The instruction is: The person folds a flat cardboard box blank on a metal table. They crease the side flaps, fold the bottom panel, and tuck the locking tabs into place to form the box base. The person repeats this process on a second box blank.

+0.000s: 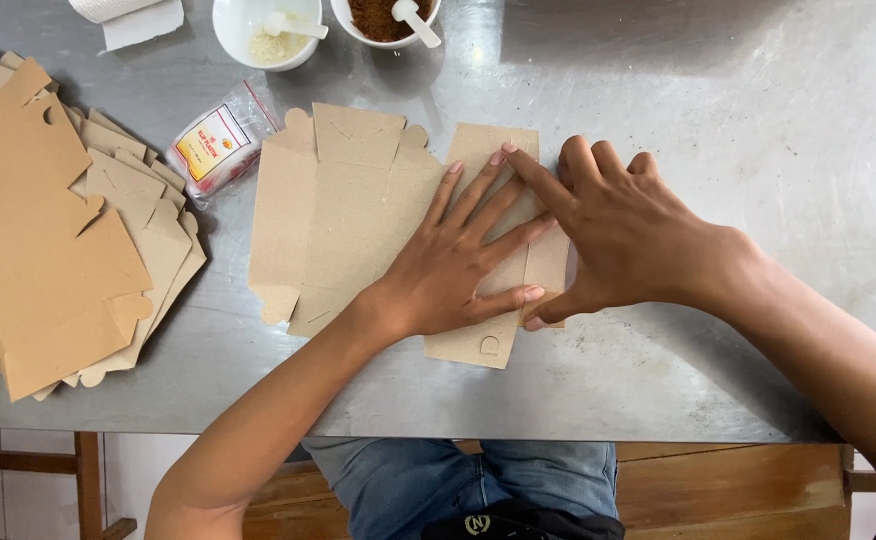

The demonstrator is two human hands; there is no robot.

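A flat brown cardboard box blank (343,215) lies on the steel table (718,120) in front of me. My left hand (458,262) rests flat on its right part, fingers spread. My right hand (618,232) presses on the blank's right edge flap, its index finger stretched along the fold and its thumb at the lower edge. Both hands touch the blank and neither lifts it.
A loose pile of the same cardboard blanks (48,225) covers the table's left side. A small plastic packet (216,145) lies beside it. Two white bowls with spoons stand at the far edge, one with pale grains (263,35), one with brown powder (383,18). A paper roll (128,15) is at the far left.
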